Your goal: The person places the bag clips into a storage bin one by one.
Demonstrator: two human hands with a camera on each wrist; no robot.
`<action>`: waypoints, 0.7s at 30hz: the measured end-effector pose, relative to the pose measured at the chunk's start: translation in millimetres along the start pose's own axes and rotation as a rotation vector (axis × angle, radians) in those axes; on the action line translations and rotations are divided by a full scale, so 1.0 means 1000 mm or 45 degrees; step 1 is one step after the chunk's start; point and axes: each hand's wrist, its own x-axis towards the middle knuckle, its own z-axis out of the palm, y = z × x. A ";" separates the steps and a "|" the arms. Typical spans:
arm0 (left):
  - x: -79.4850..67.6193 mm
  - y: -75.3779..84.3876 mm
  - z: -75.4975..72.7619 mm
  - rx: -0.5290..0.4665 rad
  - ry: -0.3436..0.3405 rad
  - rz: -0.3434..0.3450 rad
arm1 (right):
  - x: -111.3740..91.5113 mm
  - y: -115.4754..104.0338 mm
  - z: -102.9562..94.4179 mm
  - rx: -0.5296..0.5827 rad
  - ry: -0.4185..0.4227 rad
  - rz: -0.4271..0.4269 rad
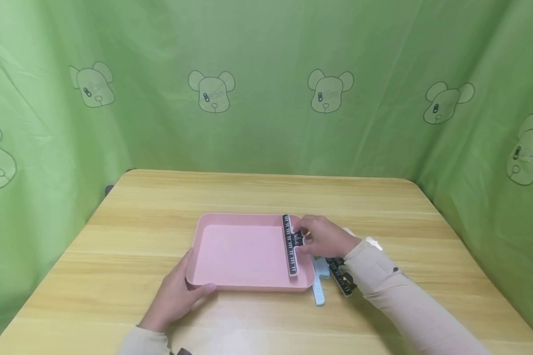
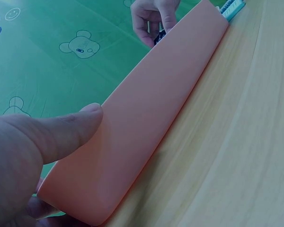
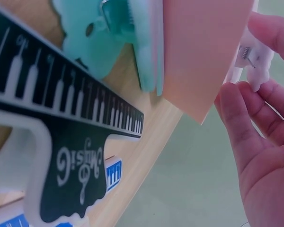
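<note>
Gripping the pink tray (image 1: 244, 254) at one corner with your left hand (image 1: 175, 296), you pinch a black piano-patterned clip (image 1: 290, 246) over the tray's right end with your right hand (image 1: 324, 236).

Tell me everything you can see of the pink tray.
The pink tray is a shallow, plastic-looking rectangle with rounded corners and low raised walls. It lies open side up on the wood-grained table, most of its floor bare. The person's left grip holds its near left corner, thumb at the near rim. Over its right end, the right grip holds a black-and-white piano-patterned clip; whether that clip touches the tray is unclear.
</note>
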 end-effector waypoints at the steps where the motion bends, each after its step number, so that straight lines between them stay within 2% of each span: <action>1: 0.000 0.000 0.000 0.001 0.000 0.002 | 0.000 -0.001 0.000 -0.007 0.003 -0.006; 21: 0.000 0.001 0.000 0.021 -0.005 -0.020 | 0.004 -0.006 0.007 -0.126 -0.043 0.002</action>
